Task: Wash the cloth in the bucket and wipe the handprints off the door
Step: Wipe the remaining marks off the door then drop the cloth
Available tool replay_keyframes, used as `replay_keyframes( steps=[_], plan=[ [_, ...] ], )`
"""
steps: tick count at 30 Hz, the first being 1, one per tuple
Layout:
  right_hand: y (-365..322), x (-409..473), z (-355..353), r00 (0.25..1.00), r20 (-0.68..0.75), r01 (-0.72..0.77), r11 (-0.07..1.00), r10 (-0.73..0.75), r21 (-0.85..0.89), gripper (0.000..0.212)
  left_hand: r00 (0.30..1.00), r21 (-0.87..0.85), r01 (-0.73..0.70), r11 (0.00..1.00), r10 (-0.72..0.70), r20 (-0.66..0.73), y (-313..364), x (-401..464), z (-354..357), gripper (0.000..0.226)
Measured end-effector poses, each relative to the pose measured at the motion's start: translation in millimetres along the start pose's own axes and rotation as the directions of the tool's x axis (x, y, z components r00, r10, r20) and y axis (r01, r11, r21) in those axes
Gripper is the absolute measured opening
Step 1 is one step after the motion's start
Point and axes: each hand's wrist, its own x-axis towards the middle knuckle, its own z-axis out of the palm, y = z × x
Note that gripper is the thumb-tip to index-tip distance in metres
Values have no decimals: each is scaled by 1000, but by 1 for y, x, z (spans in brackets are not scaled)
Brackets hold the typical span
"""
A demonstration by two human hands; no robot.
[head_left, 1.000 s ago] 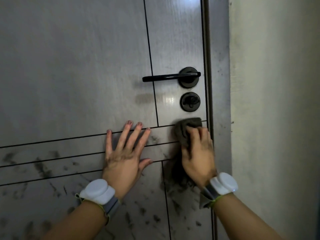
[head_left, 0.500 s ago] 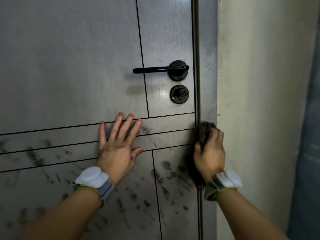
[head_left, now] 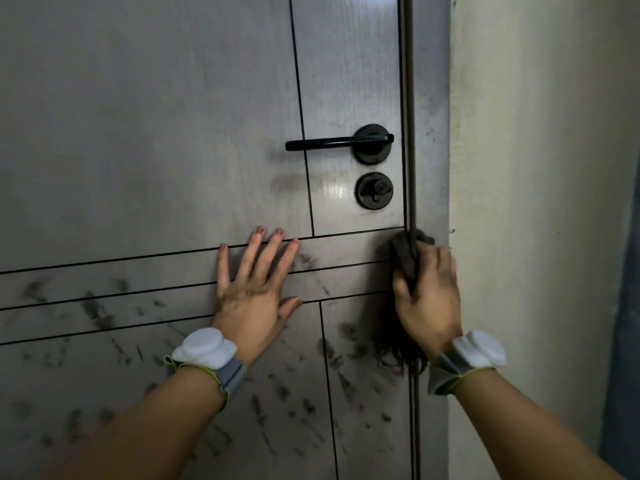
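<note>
A grey door [head_left: 156, 133] fills the view, its lower panels covered with dark smudges and handprints [head_left: 311, 393]. My left hand [head_left: 252, 292] lies flat on the door with fingers spread, below and left of the handle. My right hand [head_left: 427, 296] grips a dark grey cloth [head_left: 403, 252] and presses it against the door's right edge, over the gap to the frame. A dark frayed part of the cloth hangs below that hand. No bucket is in view.
A black lever handle [head_left: 339, 143] and a round black lock [head_left: 374, 190] sit above the hands. The grey door frame [head_left: 429, 133] meets a pale wall [head_left: 536, 202] on the right. Something blue [head_left: 627, 306] shows at the far right edge.
My right hand slid the cloth to the right, from under the lock to the door's edge and frame. My left hand stayed flat in the same spot on the door.
</note>
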Motion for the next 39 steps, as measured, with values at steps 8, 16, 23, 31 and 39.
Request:
replay_keyframes(
  steps=[8, 16, 23, 31, 39],
  plan=[
    [-42, 22, 38, 948, -270, -121, 977, 166, 177, 49, 998, 9, -12, 1000, 12, -57, -43, -12, -4, 89],
    [-64, 18, 71, 906, -117, 409, 912, -408, -15, 57, 997, 35, -30, 999, 32, -76, -49, -13, 7, 84],
    [-68, 33, 68, 899, -381, -158, 972, 215, 175, 52, 996, 21, -39, 999, 41, -85, -51, -14, 11, 83],
    [-44, 13, 65, 942, -207, 258, 964, -265, -57, 50, 994, -91, -74, 993, 66, -91, -51, -16, 1, 87],
    [-167, -28, 130, 883, -85, 460, 887, -462, -46, 60, 981, -11, -49, 999, 46, -190, -128, -44, 9, 82]
  ],
)
